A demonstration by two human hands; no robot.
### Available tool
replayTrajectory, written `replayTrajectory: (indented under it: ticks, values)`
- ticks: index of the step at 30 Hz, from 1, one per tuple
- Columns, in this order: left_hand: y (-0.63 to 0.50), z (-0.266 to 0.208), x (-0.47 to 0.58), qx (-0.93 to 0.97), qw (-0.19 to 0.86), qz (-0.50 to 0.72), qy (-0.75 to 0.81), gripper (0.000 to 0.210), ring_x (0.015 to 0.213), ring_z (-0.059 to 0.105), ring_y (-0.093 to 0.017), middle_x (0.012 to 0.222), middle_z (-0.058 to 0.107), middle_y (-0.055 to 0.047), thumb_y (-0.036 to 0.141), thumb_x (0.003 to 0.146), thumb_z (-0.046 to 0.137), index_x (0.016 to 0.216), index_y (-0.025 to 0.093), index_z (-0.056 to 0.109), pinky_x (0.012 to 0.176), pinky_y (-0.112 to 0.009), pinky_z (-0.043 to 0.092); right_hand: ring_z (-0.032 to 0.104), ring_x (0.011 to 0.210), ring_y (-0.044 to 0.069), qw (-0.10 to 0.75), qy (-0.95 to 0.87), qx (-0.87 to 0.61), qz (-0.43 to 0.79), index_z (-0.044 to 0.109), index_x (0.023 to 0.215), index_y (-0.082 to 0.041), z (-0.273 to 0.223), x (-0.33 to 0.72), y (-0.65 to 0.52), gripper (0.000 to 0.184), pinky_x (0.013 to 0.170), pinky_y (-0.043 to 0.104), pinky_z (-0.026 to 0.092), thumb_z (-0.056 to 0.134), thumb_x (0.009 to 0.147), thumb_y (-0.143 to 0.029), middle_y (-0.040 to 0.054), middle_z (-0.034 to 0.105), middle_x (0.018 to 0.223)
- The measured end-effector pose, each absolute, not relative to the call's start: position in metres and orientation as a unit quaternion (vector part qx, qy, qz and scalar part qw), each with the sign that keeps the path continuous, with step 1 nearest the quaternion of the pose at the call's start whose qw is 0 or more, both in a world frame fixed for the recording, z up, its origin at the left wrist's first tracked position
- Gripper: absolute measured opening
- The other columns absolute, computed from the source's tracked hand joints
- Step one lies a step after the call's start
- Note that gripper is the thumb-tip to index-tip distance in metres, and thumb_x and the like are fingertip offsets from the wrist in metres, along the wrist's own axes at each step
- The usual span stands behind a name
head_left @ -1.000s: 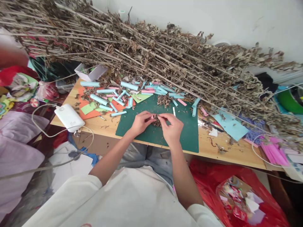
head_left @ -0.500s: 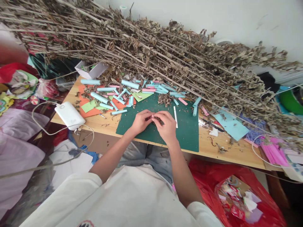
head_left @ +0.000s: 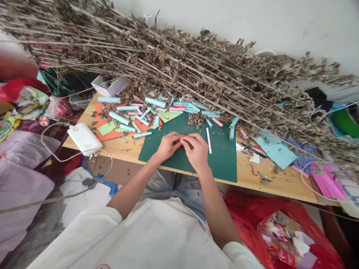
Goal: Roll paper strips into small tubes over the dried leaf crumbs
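My left hand (head_left: 168,146) and my right hand (head_left: 197,150) meet above the green cutting mat (head_left: 221,160). Both are closed, their fingertips pinching a small pink paper roll (head_left: 181,139) between them. Fingers hide most of the roll, so its full shape does not show. To the right of my right hand a thin white stick (head_left: 209,141) lies on the mat. Beyond my hands is a small heap of dried leaves (head_left: 195,119), and a pink paper tube (head_left: 217,122) rests at the mat's far edge.
Blue paper tubes (head_left: 119,118) and pink ones lie over orange paper (head_left: 108,135). A bundle of dried stalks (head_left: 174,63) spans the table's back. A white power bank (head_left: 85,139) with a cable sits left; a red bag (head_left: 238,213) of scraps stands lower right.
The view has shifted slightly, so the table appears a little lower and further right. Both hands stay together, with the fingertips moving only slightly around the pink roll.
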State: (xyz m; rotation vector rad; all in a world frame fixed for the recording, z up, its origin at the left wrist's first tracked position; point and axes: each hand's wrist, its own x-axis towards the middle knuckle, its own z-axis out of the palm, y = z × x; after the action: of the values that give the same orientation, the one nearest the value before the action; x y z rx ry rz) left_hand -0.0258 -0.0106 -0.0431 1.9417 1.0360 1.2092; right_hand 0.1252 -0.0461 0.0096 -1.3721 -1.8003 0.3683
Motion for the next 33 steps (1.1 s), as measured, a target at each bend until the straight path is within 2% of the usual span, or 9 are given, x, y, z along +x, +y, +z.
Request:
replayTrajectory:
  ticks: [5,8,12,16,19,22,25,29,33]
  values:
    - [-0.01,-0.045,-0.025,0.731,0.313,0.457,0.398,0.023,0.077,0.064,-0.014,0.091,0.07,-0.008,0.034,0.092,0.062,0.102,0.017,0.074,0.068,-0.023,0.05,0.065,0.089,0.02,0.43,-0.69,-0.567,0.13,0.065,0.108,-0.024,0.002,0.124,-0.052,0.018,0.083,0.036,0.056,0.057,0.092,-0.03,0.0072,0.068,0.097]
    - [-0.01,-0.045,-0.025,0.733,0.313,0.457,0.395,0.024,0.078,0.065,-0.014,0.091,0.07,-0.008,0.035,0.092,0.061,0.101,0.017,0.075,0.069,-0.024,0.05,0.065,0.081,0.018,0.438,-0.674,-0.577,0.144,0.064,0.103,-0.023,0.001,0.12,-0.051,0.016,0.077,0.034,0.056,0.058,0.092,-0.033,0.0053,0.068,0.09]
    - [-0.009,-0.043,-0.025,0.733,0.304,0.456,0.403,0.023,0.077,0.064,-0.014,0.088,0.069,-0.007,0.035,0.093,0.06,0.097,0.018,0.074,0.07,-0.024,0.049,0.065,0.089,0.019,0.401,-0.713,-0.556,0.149,0.068,0.096,-0.024,0.008,0.123,-0.049,0.017,0.081,0.033,0.054,0.052,0.095,-0.029,0.0066,0.068,0.094]
    - [-0.01,-0.039,-0.023,0.722,0.294,0.46,0.426,0.023,0.076,0.064,-0.015,0.087,0.07,-0.007,0.038,0.088,0.067,0.092,0.016,0.072,0.07,-0.025,0.049,0.064,0.079,0.018,0.439,-0.651,-0.608,0.119,0.069,0.098,-0.021,0.009,0.144,-0.056,0.02,0.075,0.032,0.053,0.052,0.095,-0.031,0.007,0.069,0.093]
    - [-0.011,-0.036,-0.022,0.717,0.286,0.457,0.441,0.023,0.075,0.063,-0.015,0.086,0.069,-0.006,0.038,0.09,0.065,0.086,0.016,0.069,0.07,-0.025,0.048,0.062,0.085,0.022,0.385,-0.649,-0.653,0.069,0.069,0.096,-0.02,-0.002,0.157,-0.067,0.018,0.08,0.038,0.052,0.054,0.093,-0.03,0.0081,0.071,0.092]
    - [-0.012,-0.034,-0.022,0.72,0.273,0.454,0.45,0.023,0.075,0.063,-0.014,0.084,0.069,-0.006,0.036,0.092,0.062,0.085,0.016,0.068,0.068,-0.025,0.047,0.057,0.097,0.027,0.314,-0.695,-0.645,0.053,0.069,0.104,-0.02,-0.015,0.158,-0.074,0.019,0.088,0.042,0.049,0.06,0.089,-0.029,0.0099,0.071,0.099]
    - [-0.012,-0.034,-0.023,0.722,0.265,0.455,0.45,0.021,0.076,0.063,-0.015,0.085,0.07,-0.005,0.035,0.093,0.06,0.086,0.016,0.067,0.069,-0.025,0.047,0.055,0.098,0.028,0.273,-0.718,-0.638,0.059,0.069,0.11,-0.021,-0.023,0.155,-0.075,0.024,0.087,0.043,0.048,0.06,0.088,-0.025,0.0104,0.07,0.1]
    - [-0.012,-0.036,-0.023,0.721,0.268,0.452,0.452,0.022,0.078,0.063,-0.015,0.087,0.07,-0.005,0.035,0.093,0.061,0.085,0.016,0.066,0.07,-0.025,0.047,0.058,0.091,0.024,0.313,-0.698,-0.64,0.074,0.073,0.098,-0.022,-0.025,0.158,-0.071,0.023,0.084,0.039,0.049,0.05,0.094,-0.021,0.0079,0.071,0.093]
    - [-0.012,-0.035,-0.023,0.719,0.282,0.445,0.453,0.022,0.076,0.063,-0.014,0.088,0.07,-0.005,0.036,0.093,0.06,0.085,0.016,0.066,0.067,-0.024,0.046,0.058,0.094,0.025,0.313,-0.679,-0.662,0.055,0.071,0.105,-0.02,-0.024,0.167,-0.071,0.021,0.085,0.039,0.05,0.06,0.089,-0.026,0.0086,0.071,0.098]
